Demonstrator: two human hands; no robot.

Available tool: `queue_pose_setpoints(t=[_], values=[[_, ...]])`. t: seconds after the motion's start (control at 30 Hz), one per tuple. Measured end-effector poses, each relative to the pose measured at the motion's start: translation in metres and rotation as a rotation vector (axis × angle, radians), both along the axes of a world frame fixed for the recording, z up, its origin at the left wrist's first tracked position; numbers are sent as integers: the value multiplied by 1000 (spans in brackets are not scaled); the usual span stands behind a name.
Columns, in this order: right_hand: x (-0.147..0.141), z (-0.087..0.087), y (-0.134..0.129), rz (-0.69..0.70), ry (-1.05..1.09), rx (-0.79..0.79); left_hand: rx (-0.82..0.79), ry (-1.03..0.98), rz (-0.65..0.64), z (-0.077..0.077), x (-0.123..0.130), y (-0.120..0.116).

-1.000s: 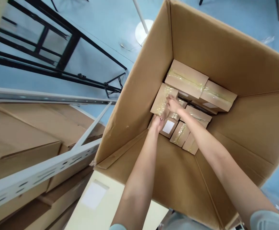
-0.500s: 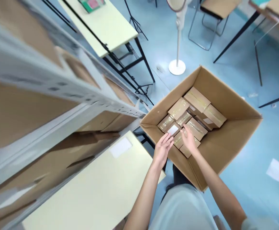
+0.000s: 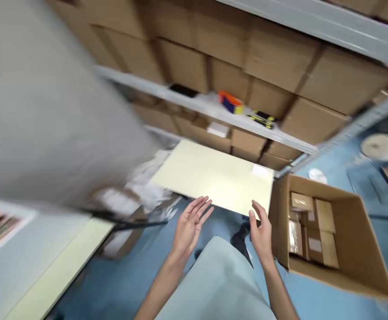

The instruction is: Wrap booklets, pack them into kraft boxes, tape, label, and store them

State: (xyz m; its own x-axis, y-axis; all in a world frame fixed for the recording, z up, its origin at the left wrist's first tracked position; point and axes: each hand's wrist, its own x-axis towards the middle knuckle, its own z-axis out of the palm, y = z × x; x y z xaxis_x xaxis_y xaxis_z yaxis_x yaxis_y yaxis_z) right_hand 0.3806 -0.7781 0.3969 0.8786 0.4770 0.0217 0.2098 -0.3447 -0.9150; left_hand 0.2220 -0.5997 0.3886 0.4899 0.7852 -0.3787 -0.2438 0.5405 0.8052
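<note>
My left hand (image 3: 190, 226) is raised in front of my body with its fingers apart, holding nothing, near the front edge of a pale yellow table (image 3: 210, 175). Just beyond that table's right front corner, my right hand (image 3: 260, 229) is also open and bare, thumb and fingers parted. To its right stands a large open cardboard box (image 3: 357, 240). Several small brown taped boxes (image 3: 324, 215) lie inside it, some with white labels. A white paper (image 3: 261, 171) lies at the table's right end.
Metal shelving (image 3: 200, 104) full of cartons (image 3: 274, 58) rises behind the table, with an orange and blue tape roll (image 3: 230, 103) on one shelf. Crumpled white material (image 3: 147, 182) lies left of the table. Another table (image 3: 63, 262) is at lower left.
The view has swung left, toward the shelving and table. Both hands have left the large box and are farther apart, now in front of the table.
</note>
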Motion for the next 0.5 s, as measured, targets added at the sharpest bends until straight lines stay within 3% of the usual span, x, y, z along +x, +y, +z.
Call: queue_pose_setpoints(t=[0.13, 0.27, 0.37, 0.5], values=[[-91, 5, 65, 245, 43, 65, -20, -71, 339, 2, -131, -8], [-179, 5, 122, 519, 75, 66, -23, -108, 621, 4, -235, -21], [-238, 8, 159, 744, 79, 39, 0, -122, 828, 4, -295, -28], [-304, 12, 208, 968, 81, 34, 39, -114, 1095, 0, -353, -28]])
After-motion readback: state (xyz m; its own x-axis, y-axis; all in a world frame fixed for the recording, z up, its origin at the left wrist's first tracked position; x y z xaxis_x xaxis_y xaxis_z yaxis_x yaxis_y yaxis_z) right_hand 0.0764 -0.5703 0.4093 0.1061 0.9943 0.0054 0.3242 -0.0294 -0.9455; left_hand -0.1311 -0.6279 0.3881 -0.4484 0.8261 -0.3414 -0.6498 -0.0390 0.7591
